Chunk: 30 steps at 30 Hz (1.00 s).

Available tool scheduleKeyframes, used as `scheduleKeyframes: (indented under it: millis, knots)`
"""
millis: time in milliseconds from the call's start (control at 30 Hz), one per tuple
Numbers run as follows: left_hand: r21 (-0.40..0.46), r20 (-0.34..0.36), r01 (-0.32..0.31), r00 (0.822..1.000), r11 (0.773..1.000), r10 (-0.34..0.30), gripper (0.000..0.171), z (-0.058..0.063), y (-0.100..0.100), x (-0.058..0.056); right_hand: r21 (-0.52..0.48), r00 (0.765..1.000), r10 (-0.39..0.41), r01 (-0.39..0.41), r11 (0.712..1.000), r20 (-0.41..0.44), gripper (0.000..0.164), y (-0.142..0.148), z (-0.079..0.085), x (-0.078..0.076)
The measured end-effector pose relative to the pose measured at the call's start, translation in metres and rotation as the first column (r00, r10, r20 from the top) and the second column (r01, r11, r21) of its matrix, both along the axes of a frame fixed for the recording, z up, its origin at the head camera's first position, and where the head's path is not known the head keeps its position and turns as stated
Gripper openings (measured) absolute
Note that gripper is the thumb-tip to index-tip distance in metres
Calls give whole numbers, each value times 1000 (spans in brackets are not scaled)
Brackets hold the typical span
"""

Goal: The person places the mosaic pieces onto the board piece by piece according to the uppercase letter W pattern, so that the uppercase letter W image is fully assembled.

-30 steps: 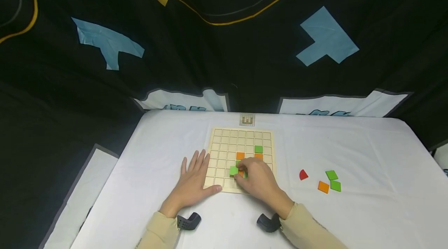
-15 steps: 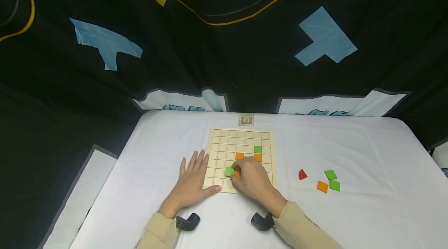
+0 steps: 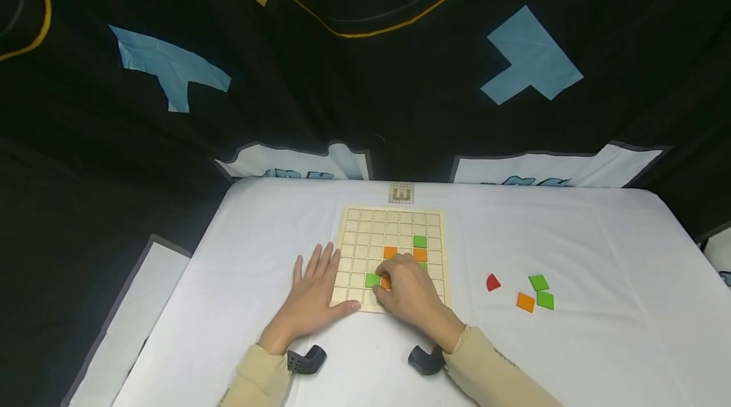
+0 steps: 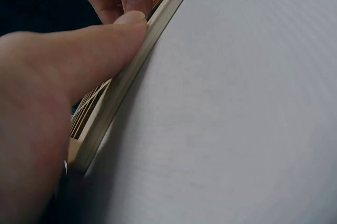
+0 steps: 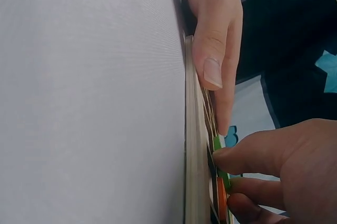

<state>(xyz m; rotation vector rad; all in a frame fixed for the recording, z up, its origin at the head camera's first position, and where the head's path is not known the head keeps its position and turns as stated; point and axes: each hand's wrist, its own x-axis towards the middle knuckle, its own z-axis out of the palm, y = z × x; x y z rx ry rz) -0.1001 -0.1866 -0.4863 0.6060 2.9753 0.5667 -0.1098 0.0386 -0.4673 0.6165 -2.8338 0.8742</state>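
A pale wooden grid board lies on the white table. My right hand is over its lower part, pinching a green square tile at its right side between thumb and fingers. In the right wrist view, the thumb presses against the edge of that green tile, close over the board. Partly under the right hand is an orange tile; another orange tile sits farther up. My left hand lies with straight, spread fingers along the board's left side, its thumb on the near left corner.
On the board's right stand a green tile, an orange one and a partly covered green one. Loose on the table's right are a red wedge, an orange tile and two green tiles. A small patterned card lies behind the board.
The right hand has shifted slightly left, taking the green tile with it from a tilted position to lying in line with the grid. The left hand has stayed put.
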Motion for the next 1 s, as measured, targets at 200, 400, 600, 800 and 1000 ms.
scheduleKeyframes:
  millis: [200, 400, 600, 800, 1000]
  knots:
    - [-7, -14, 5, 1000, 1000, -5, 108, -1, 0, -1, 11, 1000, -2, 2, 1000, -4, 21, 1, 0, -1]
    - [0, -9, 5, 1000, 1000, -5, 109, 0, 0, 0, 15, 1000, -2, 2, 1000, -5, 21, 1, 1, -1]
    - [-2, 0, -1, 1000, 1000, 1, 109, 0, 0, -1, 23, 1000, 8, -8, 1000, -3, 22, 2, 1, -2]
    - [10, -5, 5, 1000, 1000, -5, 108, 0, 0, -1, 8, 1000, 22, -22, 1000, 13, 27, 5, 6, -2]
    - [16, -10, 6, 1000, 1000, -6, 108, -2, -1, -1, -75, 999, 18, -16, 997, 32, 26, 9, 14, -3]
